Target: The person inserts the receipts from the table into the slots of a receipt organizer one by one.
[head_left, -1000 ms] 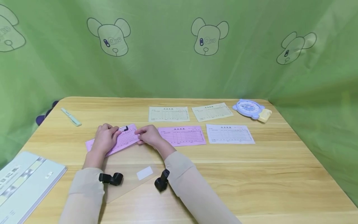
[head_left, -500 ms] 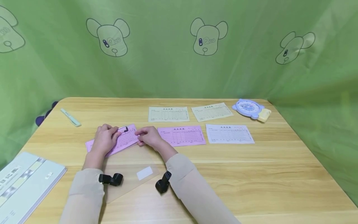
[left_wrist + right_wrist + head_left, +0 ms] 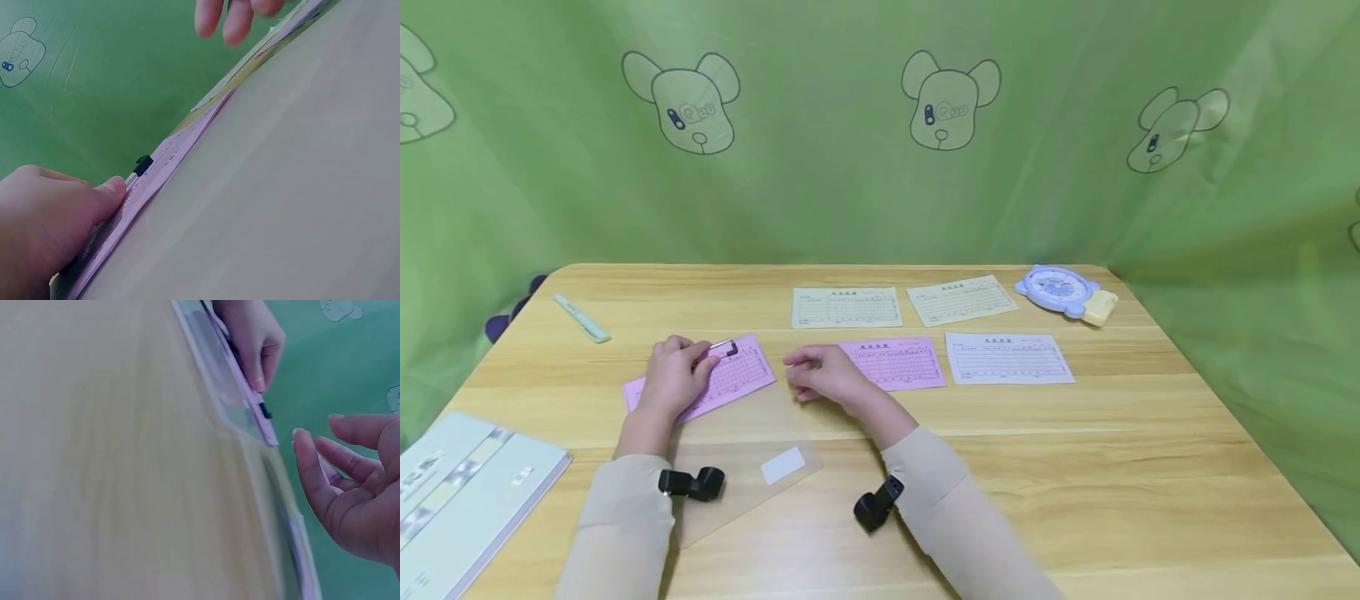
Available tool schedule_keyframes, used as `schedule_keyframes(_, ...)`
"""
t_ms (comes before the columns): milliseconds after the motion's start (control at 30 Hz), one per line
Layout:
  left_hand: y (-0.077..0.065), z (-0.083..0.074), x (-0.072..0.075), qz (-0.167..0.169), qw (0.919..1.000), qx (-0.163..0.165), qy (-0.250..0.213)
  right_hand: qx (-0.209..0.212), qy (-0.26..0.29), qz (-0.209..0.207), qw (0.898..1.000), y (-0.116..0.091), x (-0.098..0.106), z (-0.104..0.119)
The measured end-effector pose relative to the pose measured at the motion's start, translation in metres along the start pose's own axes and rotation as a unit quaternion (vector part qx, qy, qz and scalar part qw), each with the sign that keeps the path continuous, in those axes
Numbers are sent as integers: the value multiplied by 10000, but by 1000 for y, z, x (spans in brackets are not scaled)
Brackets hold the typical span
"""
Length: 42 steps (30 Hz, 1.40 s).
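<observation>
A see-through clipboard with a white label lies slanted on the table. Across its top sits a pink printed form, under a metal clip with a black end. My left hand grips the clipboard's top at the clip, its thumb lying along the clip and its palm covering part of the form. Just right of that form, my right hand holds nothing; its fingers are loosely bent and apart from the paper. A second pink form lies partly behind this hand.
Two pale green forms lie at the back, and a white form at the right. A blue toy clock touches a cream block. A light green pen and a large pale book are at the left.
My right hand has let go of the clipped pink form's right corner and moved right, away from it. The left hand keeps its grip. The head view has shifted slightly.
</observation>
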<state>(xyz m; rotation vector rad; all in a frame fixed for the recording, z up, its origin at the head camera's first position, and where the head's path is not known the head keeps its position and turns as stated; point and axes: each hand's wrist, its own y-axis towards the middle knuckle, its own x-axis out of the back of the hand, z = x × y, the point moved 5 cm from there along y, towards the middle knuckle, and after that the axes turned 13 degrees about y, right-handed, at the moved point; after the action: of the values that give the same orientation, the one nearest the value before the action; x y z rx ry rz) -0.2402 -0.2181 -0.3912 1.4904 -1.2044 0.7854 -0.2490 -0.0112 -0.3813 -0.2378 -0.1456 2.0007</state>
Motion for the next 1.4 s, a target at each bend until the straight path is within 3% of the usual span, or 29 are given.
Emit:
schedule_keyframes(267,-1,2,-1,6,9999,92,-133,312,-142,249,9991,-28,29,21)
schedule_keyframes(500,-2,4,-1,6,9998,123,-167,651,-726,-50,9952,-49,66,43)
schedule_keyframes(767,-3,4,0,-57,9996,141,-245,1097,-597,-372,9915,-64,121,55)
schedule_keyframes(1033,-2,4,-1,52,9987,263,-439,1126,-739,-1044,9854,-80,198,54)
schedule_keyframes(1267,0,3,-1,-40,9984,236,-516,1441,-1,-970,9848,-71,304,15)
schedule_keyframes(1400,0,3,-1,-76,9983,228,-535,1391,-122,-1285,9818,-82,328,16)
